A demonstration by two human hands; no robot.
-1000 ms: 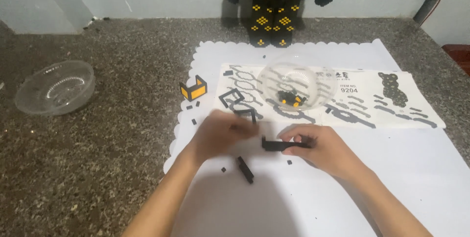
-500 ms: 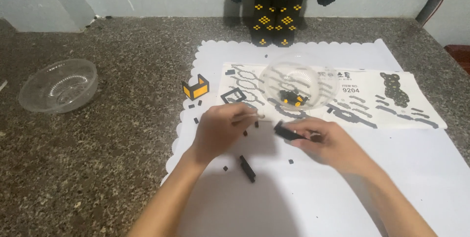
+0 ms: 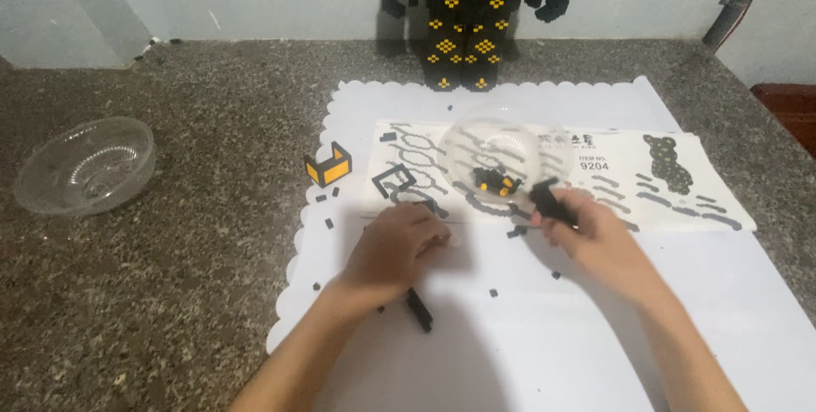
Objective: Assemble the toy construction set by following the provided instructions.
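My right hand [image 3: 595, 238] holds a black brick strip [image 3: 548, 201] lifted above the white scalloped mat [image 3: 510, 335], just right of a clear glass bowl [image 3: 501, 153] with small black and yellow bricks inside. My left hand [image 3: 395, 246] rests knuckles-up on the mat, fingers curled; whether it pinches a small piece I cannot tell. A short black brick bar [image 3: 418, 310] lies just below that hand. An open yellow and black brick frame [image 3: 328, 164] sits at the mat's left edge. The instruction sheet [image 3: 646, 174] lies under the bowl.
A second clear glass bowl [image 3: 85, 164] stands on the grey stone counter [image 3: 170, 276] at the left. A tall black and yellow brick figure [image 3: 463, 12] stands against the back wall. Several tiny black bricks are scattered over the mat. A black handle [image 3: 729, 12] leans at the far right.
My right hand has lifted the black strip up and away towards the bowl. My left hand has stayed near the middle of the mat, shifting slightly.
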